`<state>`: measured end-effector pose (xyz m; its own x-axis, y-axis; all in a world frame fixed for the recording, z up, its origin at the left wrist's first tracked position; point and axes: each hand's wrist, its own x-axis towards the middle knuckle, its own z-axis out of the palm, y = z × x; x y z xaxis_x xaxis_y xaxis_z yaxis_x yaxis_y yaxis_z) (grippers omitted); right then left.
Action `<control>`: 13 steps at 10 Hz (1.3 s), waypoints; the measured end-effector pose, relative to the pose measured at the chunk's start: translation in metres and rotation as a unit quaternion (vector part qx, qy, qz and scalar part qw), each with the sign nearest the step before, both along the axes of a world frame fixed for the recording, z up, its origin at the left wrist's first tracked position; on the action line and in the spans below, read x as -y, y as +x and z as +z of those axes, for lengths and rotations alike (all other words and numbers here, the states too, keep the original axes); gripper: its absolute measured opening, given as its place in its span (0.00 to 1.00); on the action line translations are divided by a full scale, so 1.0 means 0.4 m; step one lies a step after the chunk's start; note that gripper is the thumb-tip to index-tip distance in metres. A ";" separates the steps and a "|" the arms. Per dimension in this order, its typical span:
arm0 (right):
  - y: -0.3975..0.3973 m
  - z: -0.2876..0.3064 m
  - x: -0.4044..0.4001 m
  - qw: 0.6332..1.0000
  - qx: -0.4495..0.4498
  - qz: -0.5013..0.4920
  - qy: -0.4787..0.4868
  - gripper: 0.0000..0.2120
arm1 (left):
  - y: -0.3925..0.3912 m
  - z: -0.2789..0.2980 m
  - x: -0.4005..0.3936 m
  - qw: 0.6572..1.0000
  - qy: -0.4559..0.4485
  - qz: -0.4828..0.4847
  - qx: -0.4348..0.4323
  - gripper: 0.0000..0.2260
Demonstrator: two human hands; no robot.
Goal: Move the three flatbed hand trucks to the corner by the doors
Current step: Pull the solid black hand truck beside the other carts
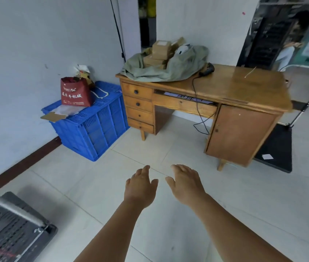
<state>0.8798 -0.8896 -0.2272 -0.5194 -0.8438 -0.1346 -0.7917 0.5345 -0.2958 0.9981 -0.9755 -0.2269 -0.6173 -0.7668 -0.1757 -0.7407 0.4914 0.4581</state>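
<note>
One flatbed hand truck [276,148] stands behind the right end of the wooden desk, its black deck on the floor and its silver handle bar rising upright. A second hand truck [12,229] lies at the bottom left corner, with a dark perforated deck and a silver bar across it. No third truck is in sight. My left hand [140,186] and my right hand [185,182] reach forward side by side over the bare floor, fingers relaxed, holding nothing and touching neither truck.
A wooden desk [244,86] with drawers stands ahead, carrying a green sack of cardboard boxes [161,53] and a cable hanging off its front. A blue plastic crate [93,125] with a red bag on it sits against the left wall. A dark doorway [147,21] opens behind.
</note>
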 end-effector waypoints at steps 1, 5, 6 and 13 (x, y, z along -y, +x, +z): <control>-0.133 0.003 -0.099 0.999 -0.001 -0.036 0.007 0.22 | -0.147 0.004 -0.084 0.999 -0.003 -0.034 -0.002 0.25; -0.528 0.035 -0.430 0.985 -0.012 -0.172 -0.015 0.22 | -0.610 0.033 -0.349 0.986 -0.017 -0.164 -0.014 0.25; -0.592 0.040 -0.493 0.977 -0.013 -0.210 -0.033 0.19 | -0.700 0.032 -0.397 0.980 -0.024 -0.199 -0.013 0.25; -1.184 0.048 -0.646 0.906 0.012 -0.422 -0.014 0.25 | -1.425 0.026 -0.510 0.910 -0.001 -0.414 -0.027 0.25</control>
<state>0.4061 -0.6311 -0.2079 -0.9789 -0.1497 -0.1388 -0.0968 0.9391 -0.3298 0.4281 -0.7713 -0.2166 -0.9911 -0.0360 -0.1282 -0.0939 0.8714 0.4816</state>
